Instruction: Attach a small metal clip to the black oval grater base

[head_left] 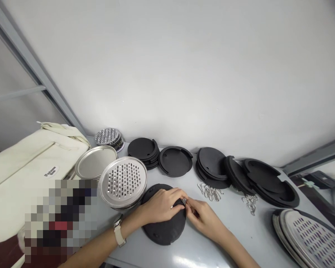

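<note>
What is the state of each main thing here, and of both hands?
Left hand: bent over black disc
Right hand: bent, near left hand
Black disc: partly covered
Perforated metal discs: stacked
Plain metal discs: stacked
Rear-left black discs: stacked
Metal clips: loose, in two clusters
Wristwatch: fastened, left wrist

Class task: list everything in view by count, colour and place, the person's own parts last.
Wall: one, pale grey, back
Table: one, grey, before wall
Frame: one, grey, upper left
Bag: one, cream, left
Small grater stack: one, silver, back left
Plain disc stack: one, silver, beside bag
Large grater stack: one, silver, left of centre
Right grater stack: one, silver, lower right
Back black discs: several, black, by wall
Near black disc: at least one, black, front centre
Ring clips: two clusters, silver, before back black discs
Boxy object: one, black, far right
Watch: one, pale strap, left wrist
Left hand: one, bare, at near black disc's rim
Right hand: one, bare, at near black disc's rim
</note>
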Demonstrator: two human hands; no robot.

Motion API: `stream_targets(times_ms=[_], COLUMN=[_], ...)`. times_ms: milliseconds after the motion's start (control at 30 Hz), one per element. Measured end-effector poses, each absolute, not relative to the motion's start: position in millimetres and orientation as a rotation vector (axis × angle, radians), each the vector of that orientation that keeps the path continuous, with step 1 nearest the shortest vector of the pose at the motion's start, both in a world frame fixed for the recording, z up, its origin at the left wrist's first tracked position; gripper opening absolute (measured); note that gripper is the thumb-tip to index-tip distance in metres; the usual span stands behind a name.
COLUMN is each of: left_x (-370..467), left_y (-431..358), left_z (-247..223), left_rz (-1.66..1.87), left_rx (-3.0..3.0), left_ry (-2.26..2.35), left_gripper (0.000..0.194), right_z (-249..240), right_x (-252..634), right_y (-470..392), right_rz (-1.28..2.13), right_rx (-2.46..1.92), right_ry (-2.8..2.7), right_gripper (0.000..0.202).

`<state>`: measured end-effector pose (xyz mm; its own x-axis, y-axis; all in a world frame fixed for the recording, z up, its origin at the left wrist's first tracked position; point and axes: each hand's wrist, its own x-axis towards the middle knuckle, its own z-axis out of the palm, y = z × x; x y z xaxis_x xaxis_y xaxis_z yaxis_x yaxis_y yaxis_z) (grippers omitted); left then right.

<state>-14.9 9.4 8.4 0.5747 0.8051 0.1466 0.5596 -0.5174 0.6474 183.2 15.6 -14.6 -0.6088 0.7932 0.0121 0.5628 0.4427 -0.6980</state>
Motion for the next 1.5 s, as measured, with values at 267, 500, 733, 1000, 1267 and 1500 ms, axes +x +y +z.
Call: stream_targets(times_ms=[267,500,733,1000,1267,1500], left_x=[-15,-16,-16,-15,-15,-15], left_y=[9,9,8,7,8,9], left_z=[8,7,9,10,6,9], left_rz=[0.596,0.595,0.574,0.565,0.661,0.727], left_rx=[2.263,2.272,2.261,2.275,2.223,2.213], left_ry=[1.074,1.068,1.059,1.078,1.071,1.083], left_gripper=[0.025,0.025,0.02,0.025,0.024,0.015], right_z=[-15,-16,-15,-16,-16,-16], right_x=[184,184,188,193,193,190], right_y=[16,16,18,23,19,18], right_rz=[0.928,0.954,0.966,0.9,0.958,0.984], right_rx=[-1.158,-1.164,-1.157,-1.221,-1.178,-1.151], right_ry=[-2.382,-2.377,-2.314,-2.211,-2.17,-2.238], right_gripper=[0.021,0.02,0.025,0.029,0.027,0.023])
